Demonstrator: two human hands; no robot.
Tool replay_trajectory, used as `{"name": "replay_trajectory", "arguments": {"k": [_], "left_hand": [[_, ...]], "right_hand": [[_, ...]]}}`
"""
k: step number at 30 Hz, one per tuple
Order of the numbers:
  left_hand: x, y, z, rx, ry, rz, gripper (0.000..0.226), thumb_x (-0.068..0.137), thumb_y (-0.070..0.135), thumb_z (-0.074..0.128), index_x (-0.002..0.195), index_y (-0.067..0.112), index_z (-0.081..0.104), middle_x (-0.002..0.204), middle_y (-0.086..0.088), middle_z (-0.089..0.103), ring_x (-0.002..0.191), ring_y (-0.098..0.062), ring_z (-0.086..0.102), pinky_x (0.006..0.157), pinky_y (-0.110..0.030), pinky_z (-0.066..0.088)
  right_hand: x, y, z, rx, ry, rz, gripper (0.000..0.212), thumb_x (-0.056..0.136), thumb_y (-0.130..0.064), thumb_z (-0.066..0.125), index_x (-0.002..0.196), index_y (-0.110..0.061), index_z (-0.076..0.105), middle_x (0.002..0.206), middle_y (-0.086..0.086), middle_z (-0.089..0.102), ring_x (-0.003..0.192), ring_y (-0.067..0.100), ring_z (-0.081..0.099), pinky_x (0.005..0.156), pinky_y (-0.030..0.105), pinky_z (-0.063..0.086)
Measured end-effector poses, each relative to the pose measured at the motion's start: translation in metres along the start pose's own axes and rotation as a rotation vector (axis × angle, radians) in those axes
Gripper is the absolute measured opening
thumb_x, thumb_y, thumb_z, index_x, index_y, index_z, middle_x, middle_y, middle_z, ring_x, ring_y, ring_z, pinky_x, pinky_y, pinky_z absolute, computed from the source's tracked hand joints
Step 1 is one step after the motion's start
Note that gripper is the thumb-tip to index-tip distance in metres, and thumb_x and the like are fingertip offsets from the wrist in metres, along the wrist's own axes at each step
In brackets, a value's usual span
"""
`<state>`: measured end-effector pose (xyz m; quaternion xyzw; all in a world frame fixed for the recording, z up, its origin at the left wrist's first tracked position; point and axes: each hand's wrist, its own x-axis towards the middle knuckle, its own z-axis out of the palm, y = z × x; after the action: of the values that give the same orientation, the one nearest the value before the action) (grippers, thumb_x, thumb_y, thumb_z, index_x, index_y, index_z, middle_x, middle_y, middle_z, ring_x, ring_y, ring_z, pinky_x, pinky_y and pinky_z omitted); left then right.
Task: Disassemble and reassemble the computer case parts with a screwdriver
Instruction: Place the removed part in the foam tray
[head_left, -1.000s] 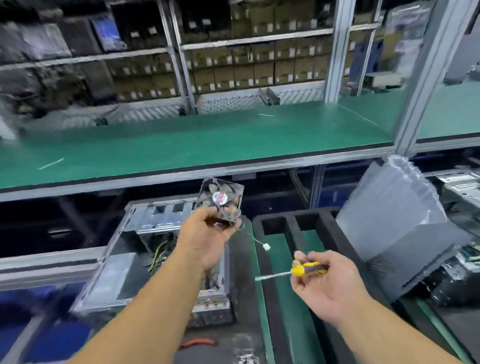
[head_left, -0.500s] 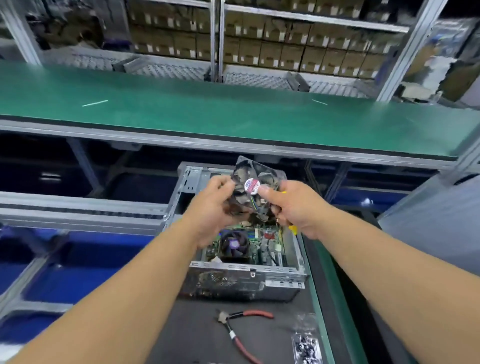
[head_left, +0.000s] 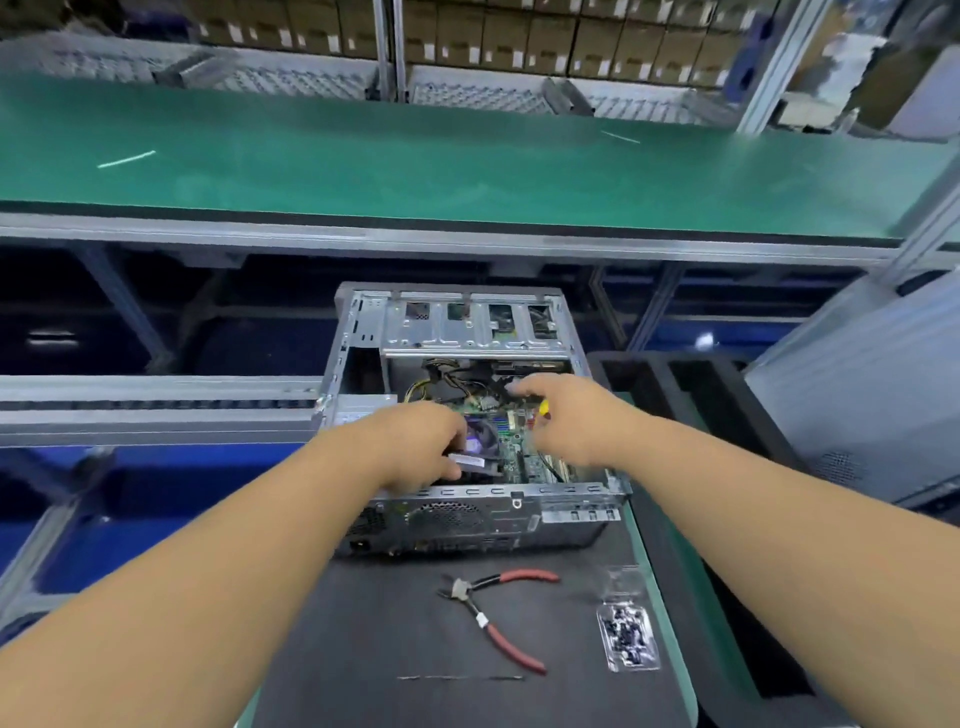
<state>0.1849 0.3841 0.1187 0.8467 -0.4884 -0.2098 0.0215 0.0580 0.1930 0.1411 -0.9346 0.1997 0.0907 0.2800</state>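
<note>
Where one computer case (head_left: 467, 499) lies open, two hands reach in.

open computer case (head_left: 467, 322), both hands inside

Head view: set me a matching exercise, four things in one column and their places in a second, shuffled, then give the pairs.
Things:
1. pliers
2. screw bag
3. right hand
4. white strip

Places:
A. on the green shelf, far left
B. inside the open case, over the board
C. on the dark mat, in front of the case
D. at the mat's right edge, right of the pliers

Pairs: 1-C, 2-D, 3-B, 4-A
</note>
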Motion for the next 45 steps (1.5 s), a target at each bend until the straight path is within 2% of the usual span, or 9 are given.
{"name": "replay_trajectory", "arguments": {"k": [5, 10, 13, 20, 27, 31, 38, 42, 45], "left_hand": [[0.009, -0.008, 0.0, -0.126, -0.144, 0.053, 0.02, 0.09, 0.035, 0.073, 0.092, 0.023, 0.057, 0.091, -0.002, 0.069, 0.081, -0.023, 0.061, 0.083, -0.042, 0.053], [0.008, -0.007, -0.017, -0.108, -0.274, 0.051, 0.024, 0.094, 0.042, 0.068, 0.101, 0.021, 0.059, 0.1, -0.005, 0.066, 0.077, -0.019, 0.053, 0.08, -0.041, 0.05], [0.01, 0.006, -0.018, -0.047, -0.369, 0.064, 0.008, 0.102, 0.035, 0.058, 0.104, 0.029, 0.063, 0.097, 0.01, 0.062, 0.083, -0.012, 0.057, 0.08, -0.034, 0.047], [0.016, 0.014, 0.005, 0.092, -0.249, 0.093, 0.045, 0.109, 0.043, 0.038, 0.078, 0.013, 0.05, 0.076, -0.002, 0.047, 0.068, -0.018, 0.043, 0.066, -0.033, 0.035], [0.029, 0.027, 0.022, 0.173, -0.33, 0.064, 0.013, 0.098, -0.006, 0.041, 0.096, 0.003, 0.049, 0.088, -0.017, 0.05, 0.079, -0.03, 0.049, 0.069, -0.038, 0.033], [0.038, 0.022, 0.028, 0.241, -0.334, 0.065, 0.018, 0.094, -0.01, 0.037, 0.091, 0.007, 0.04, 0.071, -0.005, 0.03, 0.061, -0.02, 0.025, 0.059, -0.037, 0.019], [0.044, 0.025, 0.036, 0.058, -0.256, -0.121, 0.015, 0.098, -0.004, 0.035, 0.096, 0.005, 0.046, 0.084, -0.009, 0.048, 0.074, -0.024, 0.042, 0.071, -0.036, 0.029], [0.024, 0.044, 0.027, 0.01, 0.022, -0.171, 0.032, 0.105, 0.032, 0.035, 0.094, 0.01, 0.057, 0.082, -0.005, 0.056, 0.082, -0.027, 0.053, 0.073, -0.036, 0.042], [-0.003, 0.069, 0.033, -0.181, 0.569, -0.152, 0.032, 0.098, 0.049, 0.034, 0.088, 0.028, 0.056, 0.079, 0.011, 0.06, 0.072, -0.012, 0.055, 0.058, -0.03, 0.038]], "right_hand": [[-0.025, -0.001, -0.009, 0.432, 0.406, -0.124, 0.035, 0.098, -0.016, 0.055, 0.113, -0.046, 0.064, 0.089, -0.004, 0.074, 0.059, 0.015, 0.061, 0.056, 0.038, 0.057], [-0.048, -0.006, -0.006, 0.339, 0.69, -0.354, 0.017, 0.103, -0.043, 0.049, 0.118, -0.041, 0.056, 0.105, -0.016, 0.07, 0.09, 0.012, 0.066, 0.075, 0.036, 0.055], [-0.053, -0.009, -0.002, 0.344, 0.815, -0.329, 0.006, 0.105, -0.041, 0.049, 0.106, -0.036, 0.052, 0.086, -0.01, 0.065, 0.078, 0.012, 0.062, 0.067, 0.04, 0.051], [-0.068, -0.004, 0.012, 0.843, 0.882, -0.068, 0.01, 0.103, -0.036, 0.054, 0.096, -0.029, 0.055, 0.09, 0.002, 0.073, 0.071, 0.013, 0.07, 0.056, 0.025, 0.054], [-0.086, 0.009, 0.022, 1.508, 0.929, 0.282, 0.018, 0.103, -0.024, 0.065, 0.103, -0.007, 0.06, 0.086, 0.014, 0.076, 0.075, 0.02, 0.077, 0.072, 0.03, 0.062], [-0.104, 0.014, 0.026, 1.882, 0.886, 0.497, 0.023, 0.095, -0.009, 0.074, 0.108, 0.005, 0.062, 0.085, 0.019, 0.075, 0.071, 0.022, 0.077, 0.064, 0.03, 0.063], [-0.143, 0.034, 0.032, 2.088, 0.799, 0.56, 0.016, 0.1, -0.012, 0.067, 0.113, -0.003, 0.067, 0.099, 0.019, 0.069, 0.084, 0.025, 0.077, 0.063, 0.032, 0.064], [-0.164, 0.061, 0.043, 2.133, 0.779, 0.618, 0.013, 0.103, -0.01, 0.062, 0.114, -0.003, 0.063, 0.096, 0.018, 0.063, 0.059, 0.024, 0.072, 0.057, 0.028, 0.061], [-0.181, 0.086, 0.058, 2.165, 0.748, 0.675, 0.008, 0.102, -0.004, 0.058, 0.109, -0.001, 0.061, 0.1, 0.02, 0.061, 0.063, 0.026, 0.068, 0.059, 0.028, 0.061]]}}
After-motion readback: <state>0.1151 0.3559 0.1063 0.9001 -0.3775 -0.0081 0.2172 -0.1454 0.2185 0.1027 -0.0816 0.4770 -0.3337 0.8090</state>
